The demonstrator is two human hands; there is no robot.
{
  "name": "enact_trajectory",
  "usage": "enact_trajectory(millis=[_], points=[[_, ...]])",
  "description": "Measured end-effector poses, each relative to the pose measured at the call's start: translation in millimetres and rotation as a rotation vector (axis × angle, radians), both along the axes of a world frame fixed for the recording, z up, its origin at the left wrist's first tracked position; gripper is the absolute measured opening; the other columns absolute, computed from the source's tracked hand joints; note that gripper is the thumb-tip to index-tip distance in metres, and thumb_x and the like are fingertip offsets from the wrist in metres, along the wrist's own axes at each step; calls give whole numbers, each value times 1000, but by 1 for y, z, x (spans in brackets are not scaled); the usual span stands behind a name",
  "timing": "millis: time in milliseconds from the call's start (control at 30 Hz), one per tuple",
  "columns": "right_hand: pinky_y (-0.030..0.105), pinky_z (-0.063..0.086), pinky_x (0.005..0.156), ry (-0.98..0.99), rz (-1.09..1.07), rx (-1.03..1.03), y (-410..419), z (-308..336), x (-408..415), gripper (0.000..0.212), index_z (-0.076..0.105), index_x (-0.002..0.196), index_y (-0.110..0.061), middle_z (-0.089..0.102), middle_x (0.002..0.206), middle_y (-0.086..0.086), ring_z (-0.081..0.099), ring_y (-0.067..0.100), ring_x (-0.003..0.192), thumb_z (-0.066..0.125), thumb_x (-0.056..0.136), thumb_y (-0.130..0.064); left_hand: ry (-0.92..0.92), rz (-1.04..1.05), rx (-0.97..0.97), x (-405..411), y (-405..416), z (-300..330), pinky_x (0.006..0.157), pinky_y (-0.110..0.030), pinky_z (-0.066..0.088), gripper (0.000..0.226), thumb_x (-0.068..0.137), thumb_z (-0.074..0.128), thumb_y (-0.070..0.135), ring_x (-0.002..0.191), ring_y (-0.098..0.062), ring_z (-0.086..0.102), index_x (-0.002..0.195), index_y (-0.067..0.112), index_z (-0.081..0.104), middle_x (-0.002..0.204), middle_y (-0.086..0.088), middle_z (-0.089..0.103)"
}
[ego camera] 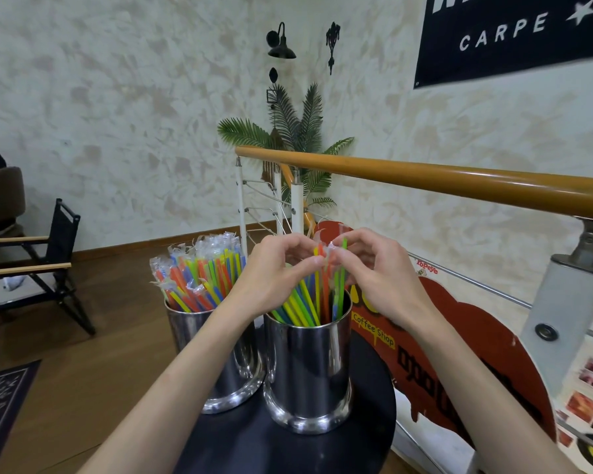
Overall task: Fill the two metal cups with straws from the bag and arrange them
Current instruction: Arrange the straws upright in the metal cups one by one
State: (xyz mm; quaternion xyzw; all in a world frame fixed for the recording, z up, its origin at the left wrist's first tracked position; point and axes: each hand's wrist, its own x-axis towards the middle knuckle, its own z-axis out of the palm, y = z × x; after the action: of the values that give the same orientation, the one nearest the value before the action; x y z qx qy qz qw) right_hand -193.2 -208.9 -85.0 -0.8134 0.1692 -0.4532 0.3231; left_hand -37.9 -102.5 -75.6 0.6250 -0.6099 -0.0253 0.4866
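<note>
Nearest my view, two bare forearms rise from six o'clock toward the centre, over the round dark worktop [367, 415]. On it stand two shiny metal cups, touching or nearly so at their bases. From the right cup [307, 367], the left cup [220, 364] sits at nine o'clock and a little further back.

I see the left cup packed with wrapped coloured straws [199, 275], their clear wrapper tips fanning out above the rim. The right cup holds a looser bunch of straws [303, 302], yellow, green, blue and orange, leaning and upright.

Both hands meet above the right cup. My left hand [274, 268] has its fingers curled, pinching the tops of those straws; my right hand [374, 268] does the same from the three o'clock side, fingertips nipping the clear wrapper ends. The two hands are close together, fingertips almost touching.

At twelve o'clock beyond the cups I see an orange handrail [425, 181] and a green palm plant [298, 131]. A folding chair [48, 254] stands at nine o'clock on the wooden floor.
</note>
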Motion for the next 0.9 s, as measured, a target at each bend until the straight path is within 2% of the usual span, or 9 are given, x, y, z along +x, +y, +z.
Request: enact_trajectory(millis=[67,167,233,300,533,600,700,800,900], points=[[35,62,69,-22,-9,0,0,0,0,6,69,102,-21,75,85,-5,72,7,83,68,97,-23,-46,33,4,1,0,0,84,-30,53,11,92,72,28,87,-2,67,101,25,77,92,14,74],[25,58,74,-31,-51,-69,-1,-3,1,11,71,107,-21,74,86,-7,70,5,85,69,97,-24,-116,118,1,3,-2,-2,95,-53,48,19,87,68,53,92,0,64,97,39,75,94,24,71],[17,52,73,-23,-72,-115,-1,-4,3,15,73,110,-21,73,90,-10,68,3,84,70,96,-26,-117,131,-15,3,-2,-1,95,-56,46,35,81,58,67,92,-1,64,98,40,73,93,24,69],[13,46,70,-21,-81,-143,-1,-4,4,16,75,110,-21,71,90,-10,66,5,80,71,95,-26,-115,130,-37,3,-2,-1,94,-57,46,39,80,53,69,90,0,64,98,39,71,91,22,68],[20,52,75,-86,7,-79,0,4,0,11,72,106,-19,71,90,-11,68,5,84,71,95,-19,-138,159,-107,2,0,3,92,-53,48,16,87,58,58,87,2,64,93,45,66,87,22,68],[27,57,75,-83,41,-61,1,2,2,15,69,105,-19,72,87,-7,70,9,82,75,91,-19,-119,96,-133,0,1,5,90,-40,53,7,93,67,40,86,-1,65,98,36,69,86,16,70],[23,57,70,-97,60,-41,5,-1,5,18,65,94,-15,72,82,-2,71,10,76,81,86,-16,-84,43,-136,-3,2,8,78,-18,51,9,94,70,22,84,-3,67,103,22,71,88,11,72],[21,57,65,-110,70,-39,6,-2,8,16,67,86,-11,72,79,1,71,10,72,83,83,-13,-34,8,-88,0,1,9,74,-20,54,17,94,71,21,81,-6,70,108,13,72,89,6,73],[28,61,68,-129,61,-15,5,0,9,17,68,83,-12,74,79,1,73,13,74,85,80,-12,-28,-20,-47,4,0,11,74,-25,57,16,93,72,23,82,-8,73,105,13,73,91,2,75]])
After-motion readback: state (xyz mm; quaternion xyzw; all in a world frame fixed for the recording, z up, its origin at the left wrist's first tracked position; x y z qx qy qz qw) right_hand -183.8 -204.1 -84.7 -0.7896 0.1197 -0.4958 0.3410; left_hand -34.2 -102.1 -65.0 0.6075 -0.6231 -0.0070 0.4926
